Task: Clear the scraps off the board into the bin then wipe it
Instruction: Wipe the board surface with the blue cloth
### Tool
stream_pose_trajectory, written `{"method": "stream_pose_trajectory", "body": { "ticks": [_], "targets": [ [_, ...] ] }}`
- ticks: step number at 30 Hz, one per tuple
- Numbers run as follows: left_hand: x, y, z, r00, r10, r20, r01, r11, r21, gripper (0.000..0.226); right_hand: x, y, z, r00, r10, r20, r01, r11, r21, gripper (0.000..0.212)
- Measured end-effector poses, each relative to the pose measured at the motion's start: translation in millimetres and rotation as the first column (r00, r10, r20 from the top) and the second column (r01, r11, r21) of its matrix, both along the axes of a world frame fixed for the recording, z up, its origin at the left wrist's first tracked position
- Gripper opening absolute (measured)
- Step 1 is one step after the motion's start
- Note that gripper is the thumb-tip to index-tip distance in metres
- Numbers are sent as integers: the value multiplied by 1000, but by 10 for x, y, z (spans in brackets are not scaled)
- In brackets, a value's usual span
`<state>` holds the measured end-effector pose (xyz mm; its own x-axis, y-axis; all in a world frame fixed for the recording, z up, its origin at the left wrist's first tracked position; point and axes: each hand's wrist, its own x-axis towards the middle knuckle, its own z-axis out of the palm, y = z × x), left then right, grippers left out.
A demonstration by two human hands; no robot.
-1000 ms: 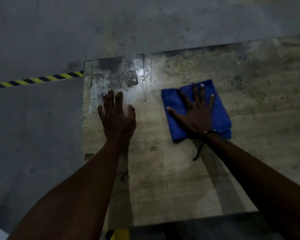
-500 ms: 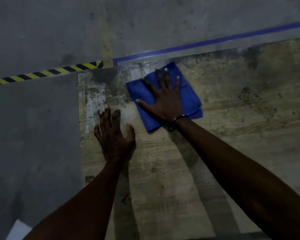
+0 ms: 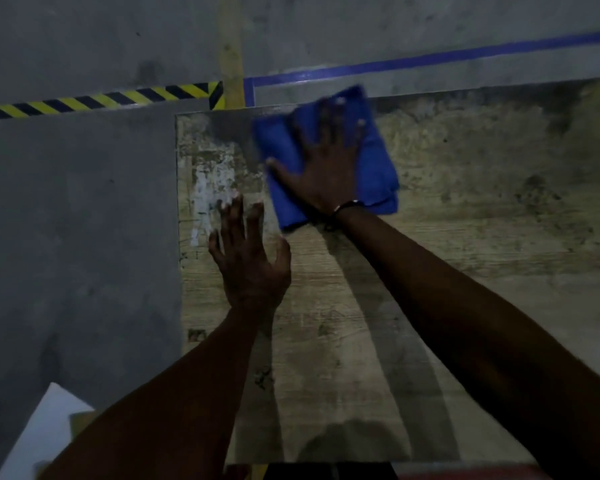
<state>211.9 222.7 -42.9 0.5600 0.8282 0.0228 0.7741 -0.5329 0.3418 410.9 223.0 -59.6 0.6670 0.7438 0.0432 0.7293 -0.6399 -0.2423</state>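
A large worn wooden board (image 3: 465, 271) lies flat on the grey floor. A folded blue cloth (image 3: 378, 161) rests near the board's far edge, slightly blurred. My right hand (image 3: 326, 168) lies flat on the cloth with fingers spread, pressing it down. My left hand (image 3: 250, 258) is flat on the bare board near its left edge, fingers apart, holding nothing. No scraps show on the board, and no bin is in view.
Grey concrete floor (image 3: 77, 237) lies left of the board. Yellow-black hazard tape (image 3: 101, 100) and a blue tape line (image 3: 430, 60) run beyond the far edge. A white sheet (image 3: 39, 434) lies at the bottom left.
My right hand slid the blue cloth from the board's middle up to the far edge. My left hand stayed planted near the left edge.
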Motion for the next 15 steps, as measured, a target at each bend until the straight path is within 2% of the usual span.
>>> {"method": "stream_pose_trajectory", "body": {
  "ticks": [1, 2, 3, 6, 9, 11, 13, 15],
  "targets": [
    [0, 2, -3, 1000, -3, -6, 3, 1000, -1, 68, -44, -49, -23, 993, 118, 12, -118, 993, 6, 88],
    [-3, 9, -6, 1000, -7, -11, 7, 1000, -2, 68, -21, -188, -50, 987, 157, 26, -157, 988, 8, 86],
    [-4, 15, -13, 1000, -13, -12, 13, 1000, -8, 68, 67, -394, -76, 992, 119, 43, -120, 993, 7, 85],
    [-12, 22, -19, 1000, -17, -8, 17, 1000, -16, 66, 571, -1059, -37, 975, -204, 86, 206, 979, -15, 87],
    [-16, 8, 2, 1000, -20, 9, 20, 1000, -7, 63, 1060, -1240, 91, 866, -500, 8, 500, 864, -63, 94],
    [-24, 1, -3, 1000, -22, 23, 21, 1000, 2, 62, 1070, -1079, 133, 805, -590, -51, 587, 807, -64, 98],
    [-22, 3, -13, 1000, -18, 11, 18, 1000, 3, 63, 766, -866, 105, 883, -468, -29, 466, 883, -53, 94],
    [-20, 13, -31, 1000, -18, -1, 18, 1000, 0, 65, 264, -810, 39, 992, -123, 20, 124, 991, -52, 89]
  ]
}}
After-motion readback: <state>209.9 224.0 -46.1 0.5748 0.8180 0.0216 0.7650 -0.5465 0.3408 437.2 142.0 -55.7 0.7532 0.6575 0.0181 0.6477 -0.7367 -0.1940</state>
